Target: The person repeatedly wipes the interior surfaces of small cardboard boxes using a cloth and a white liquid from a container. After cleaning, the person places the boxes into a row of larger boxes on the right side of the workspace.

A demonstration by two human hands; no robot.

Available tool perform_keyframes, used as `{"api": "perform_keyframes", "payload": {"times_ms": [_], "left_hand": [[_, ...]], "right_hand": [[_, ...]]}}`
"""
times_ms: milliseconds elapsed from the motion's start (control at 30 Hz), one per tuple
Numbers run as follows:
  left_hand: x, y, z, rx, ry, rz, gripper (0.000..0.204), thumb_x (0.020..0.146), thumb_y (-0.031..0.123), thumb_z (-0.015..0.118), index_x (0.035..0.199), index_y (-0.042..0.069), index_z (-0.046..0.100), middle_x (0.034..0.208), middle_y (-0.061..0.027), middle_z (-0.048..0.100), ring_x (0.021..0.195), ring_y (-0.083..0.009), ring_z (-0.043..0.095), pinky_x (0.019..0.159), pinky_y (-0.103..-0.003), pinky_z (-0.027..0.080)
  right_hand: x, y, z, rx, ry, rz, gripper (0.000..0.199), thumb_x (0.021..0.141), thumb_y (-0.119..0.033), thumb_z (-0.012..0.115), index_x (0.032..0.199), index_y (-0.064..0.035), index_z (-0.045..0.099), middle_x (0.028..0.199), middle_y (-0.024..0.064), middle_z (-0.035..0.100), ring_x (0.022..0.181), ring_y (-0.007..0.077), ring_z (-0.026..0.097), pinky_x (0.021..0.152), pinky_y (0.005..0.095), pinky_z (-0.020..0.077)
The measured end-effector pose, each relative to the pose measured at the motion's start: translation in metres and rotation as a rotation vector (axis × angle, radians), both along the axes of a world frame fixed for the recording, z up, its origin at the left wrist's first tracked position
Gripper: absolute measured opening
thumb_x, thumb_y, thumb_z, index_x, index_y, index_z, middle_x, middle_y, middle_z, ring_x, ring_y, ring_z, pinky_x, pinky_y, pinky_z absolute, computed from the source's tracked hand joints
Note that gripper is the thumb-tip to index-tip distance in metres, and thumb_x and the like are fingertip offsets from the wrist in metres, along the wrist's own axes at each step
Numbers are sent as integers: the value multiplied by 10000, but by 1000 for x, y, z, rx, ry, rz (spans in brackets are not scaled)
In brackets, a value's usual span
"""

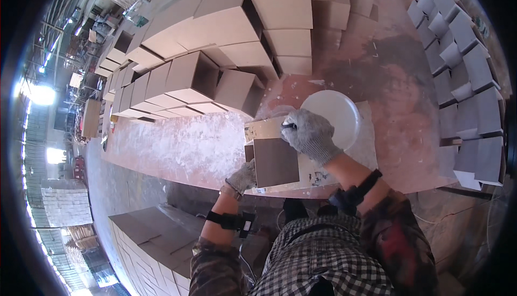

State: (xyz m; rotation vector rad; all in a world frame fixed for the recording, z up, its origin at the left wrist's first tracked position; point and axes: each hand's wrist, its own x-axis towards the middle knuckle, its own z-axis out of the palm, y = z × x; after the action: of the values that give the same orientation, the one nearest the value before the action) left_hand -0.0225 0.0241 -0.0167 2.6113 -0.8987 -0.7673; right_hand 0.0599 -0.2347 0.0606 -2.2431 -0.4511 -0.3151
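I hold a brown rectangular block [276,161] upright over the near edge of a reddish, dust-streaked worktable [199,145]. My left hand [242,177], in a grey knit glove, supports its lower left side. My right hand [309,134], gloved the same way, presses on the block's top right corner, where a pale metal plate [264,129] shows behind it. Both wrists wear black straps.
A round white lid or bowl [334,110] lies just behind my right hand. Rows of brown blocks [215,54] are stacked across the far table, grey blocks [463,70] line the right side, and another brown stack [156,242] stands at lower left.
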Motion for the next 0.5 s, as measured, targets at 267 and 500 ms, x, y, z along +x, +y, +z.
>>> {"api": "perform_keyframes", "payload": {"times_ms": [267,500], "left_hand": [[-6,-1,12,-78,246,217,461,838,200,527,1268,35,524,1299,-163,504,1226,-305,446,971,-398,434],[-5,0,0,-2,90,147,459,846,196,527,1277,40,519,1293,-158,501,1239,-291,433,967,-396,433]], "right_hand": [[-64,-4,9,-141,178,117,152,713,-259,727,765,-137,652,773,64,621,724,282,631,641,427,499],[16,1,-7,-138,155,-8,161,719,-241,711,781,-100,666,789,85,640,727,291,638,658,412,507]]}}
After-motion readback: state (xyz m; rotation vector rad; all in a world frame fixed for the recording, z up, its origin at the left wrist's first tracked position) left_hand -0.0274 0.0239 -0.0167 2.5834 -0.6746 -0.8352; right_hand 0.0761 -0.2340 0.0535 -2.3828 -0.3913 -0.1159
